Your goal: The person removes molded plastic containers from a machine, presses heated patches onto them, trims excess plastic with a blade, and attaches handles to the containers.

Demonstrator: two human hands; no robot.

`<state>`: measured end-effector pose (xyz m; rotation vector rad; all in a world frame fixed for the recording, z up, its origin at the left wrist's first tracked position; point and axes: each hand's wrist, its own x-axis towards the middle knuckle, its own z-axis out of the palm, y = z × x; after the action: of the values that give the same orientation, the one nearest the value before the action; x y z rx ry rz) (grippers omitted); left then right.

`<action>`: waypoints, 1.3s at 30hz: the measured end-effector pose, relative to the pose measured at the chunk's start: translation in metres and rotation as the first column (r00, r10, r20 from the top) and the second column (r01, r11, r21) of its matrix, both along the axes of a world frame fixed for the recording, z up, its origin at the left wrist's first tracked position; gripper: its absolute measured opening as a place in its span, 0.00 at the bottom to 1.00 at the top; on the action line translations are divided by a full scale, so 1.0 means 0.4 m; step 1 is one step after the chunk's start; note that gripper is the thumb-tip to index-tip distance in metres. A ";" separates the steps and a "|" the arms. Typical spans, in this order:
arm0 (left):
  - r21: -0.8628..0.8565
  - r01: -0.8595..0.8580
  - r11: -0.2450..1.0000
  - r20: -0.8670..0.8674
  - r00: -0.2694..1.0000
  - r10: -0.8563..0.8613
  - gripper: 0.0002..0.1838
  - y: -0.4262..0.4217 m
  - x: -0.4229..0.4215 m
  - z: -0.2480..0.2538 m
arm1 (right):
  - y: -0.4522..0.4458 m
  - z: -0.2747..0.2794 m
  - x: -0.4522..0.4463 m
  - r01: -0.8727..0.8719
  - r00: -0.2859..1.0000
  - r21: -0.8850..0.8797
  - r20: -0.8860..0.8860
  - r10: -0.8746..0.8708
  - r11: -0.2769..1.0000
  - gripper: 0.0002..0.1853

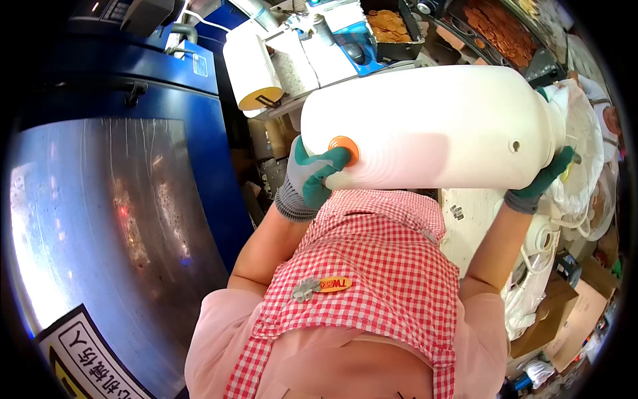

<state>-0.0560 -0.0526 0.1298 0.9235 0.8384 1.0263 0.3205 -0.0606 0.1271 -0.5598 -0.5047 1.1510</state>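
Note:
A large white plastic container [425, 126] lies sideways in the air in front of the checked apron, held between both hands. My left hand [312, 174], in a grey and green glove, is closed on its left end, with fingers at a round orange plug [344, 151] set in the wall. My right hand [546, 178], gloved the same way, grips the rim at the right end; some of its fingers are hidden behind the container. A small hole shows in the container's side near that rim. Beside the right hand hangs a clear plastic bag [578, 153].
A blue machine with a metal panel [133, 226] stands at the left. Behind the container, a bench holds a white cylinder [251, 70], a black mouse [353, 52] and a black bin of orange-brown discs [389, 26]. Cardboard boxes [548, 312] lie lower right. Part of another person shows far right.

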 end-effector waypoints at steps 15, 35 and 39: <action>-0.144 0.005 0.989 -0.085 0.996 -0.017 0.17 -0.030 -0.048 -0.029 | -0.035 0.054 -0.147 0.245 0.954 -0.151 0.216 -0.210 0.958 0.44; -0.206 -0.022 0.978 -0.104 0.995 0.000 0.18 -0.106 -0.040 -0.087 | -0.036 -0.048 -0.094 -0.072 0.986 0.012 0.151 0.069 0.997 0.37; -0.307 0.070 0.949 0.154 0.988 -0.023 0.18 -0.135 -0.096 -0.228 | 0.000 -0.095 -0.090 -0.114 0.985 0.087 0.136 0.102 0.990 0.41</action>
<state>-0.0943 -0.1066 0.0386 0.5871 0.8207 0.8786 0.2846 -0.0608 0.0889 -0.5333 -0.7066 1.1912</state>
